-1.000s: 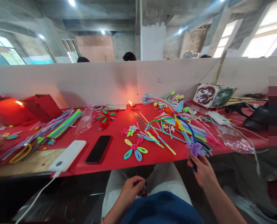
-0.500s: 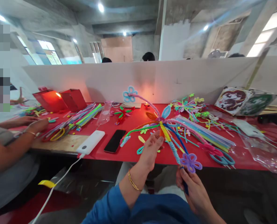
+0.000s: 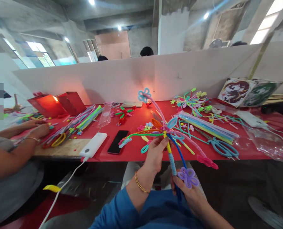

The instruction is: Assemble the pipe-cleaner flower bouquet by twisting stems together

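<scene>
A pipe-cleaner flower bouquet (image 3: pixel 171 162) is held in front of me, its wrapped stem yellow, light blue and dark blue from top to bottom. My left hand (image 3: pixel 155 154) pinches the top of the stem, just under the orange and blue petals. Lower down, my right hand (image 3: pixel 187 189) is closed around the dark blue end. Curved arms spread from the top. They carry a light blue flower (image 3: pixel 144 94), a pink flower (image 3: pixel 207 161) and a purple flower (image 3: pixel 188 177), which hangs by my right hand.
On the red table (image 3: pixel 131 152) lie a black phone (image 3: pixel 117 142), a white power bank (image 3: pixel 93 145), blue-handled scissors (image 3: pixel 223 148) and a bundle of pipe cleaners (image 3: pixel 209 127). Another pipe-cleaner bouquet (image 3: pixel 187 101) is behind. At left, a co-worker's hands (image 3: pixel 37 130) are near yellow-handled scissors (image 3: pixel 59 140).
The bouquet has turned and its stem stands more upright. The light blue flower has swung right, and the pink one has come lower and nearer. Both hands keep their hold.
</scene>
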Demonstrator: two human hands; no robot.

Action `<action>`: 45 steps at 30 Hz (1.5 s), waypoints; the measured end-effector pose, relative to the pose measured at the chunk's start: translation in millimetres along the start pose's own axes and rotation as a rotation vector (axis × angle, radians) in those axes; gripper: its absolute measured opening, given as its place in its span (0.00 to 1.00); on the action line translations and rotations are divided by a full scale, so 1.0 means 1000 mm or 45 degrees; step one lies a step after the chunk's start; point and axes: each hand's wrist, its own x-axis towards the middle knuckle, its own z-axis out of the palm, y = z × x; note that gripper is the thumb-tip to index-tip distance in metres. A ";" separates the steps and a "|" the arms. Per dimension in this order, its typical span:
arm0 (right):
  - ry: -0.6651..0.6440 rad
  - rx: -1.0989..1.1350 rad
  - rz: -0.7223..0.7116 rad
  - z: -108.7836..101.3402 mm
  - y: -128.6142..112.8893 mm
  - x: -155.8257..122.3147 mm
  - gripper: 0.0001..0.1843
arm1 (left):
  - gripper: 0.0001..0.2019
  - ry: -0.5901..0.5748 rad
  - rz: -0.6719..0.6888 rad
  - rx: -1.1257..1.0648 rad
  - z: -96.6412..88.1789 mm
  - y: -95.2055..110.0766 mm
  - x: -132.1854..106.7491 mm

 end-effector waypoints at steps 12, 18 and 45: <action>-0.144 -0.144 0.025 0.000 0.013 -0.004 0.18 | 0.11 0.128 0.117 -0.291 0.009 0.010 -0.008; -0.219 -0.189 -0.003 -0.001 0.019 -0.001 0.17 | 0.12 0.132 0.138 -0.280 0.007 0.011 -0.010; -0.060 -0.311 0.027 0.004 0.010 -0.002 0.14 | 0.18 -0.102 -0.387 -0.021 -0.012 -0.027 -0.049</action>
